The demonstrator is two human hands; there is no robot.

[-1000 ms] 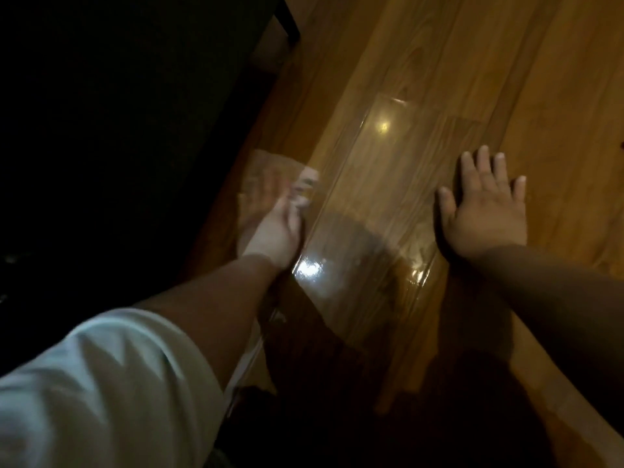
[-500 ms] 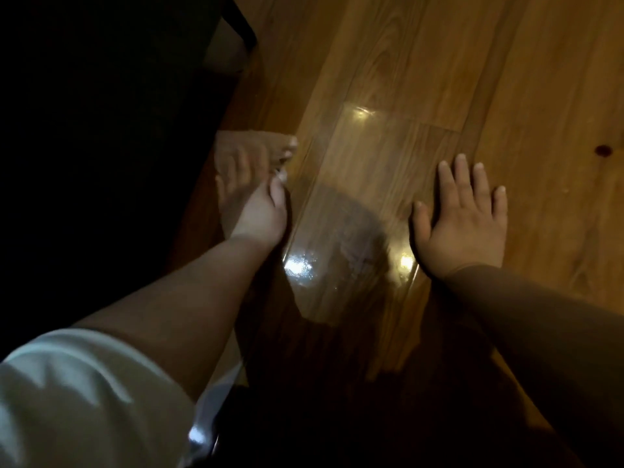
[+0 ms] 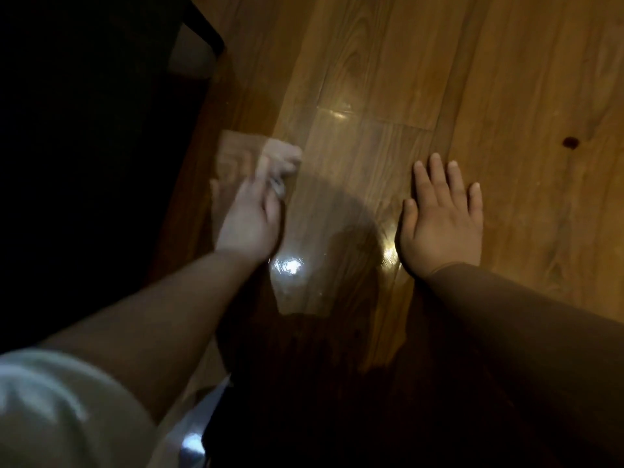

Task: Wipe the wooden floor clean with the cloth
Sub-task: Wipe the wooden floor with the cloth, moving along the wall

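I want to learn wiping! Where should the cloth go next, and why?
Probably a short sweep to the right. The left hand grips the cloth beside the dark furniture, and a shiny, wet-looking patch lies between it and the right hand, which rests flat on the floor. That sheen looks like what is left to wipe.

Honey-brown wood plank floor (image 3: 506,79), wavy grain, dark knot (image 3: 570,142) far right. Pale beige cloth (image 3: 234,155), blurred. White short sleeve (image 3: 50,407) near left; brown long sleeve (image 3: 523,319) right.
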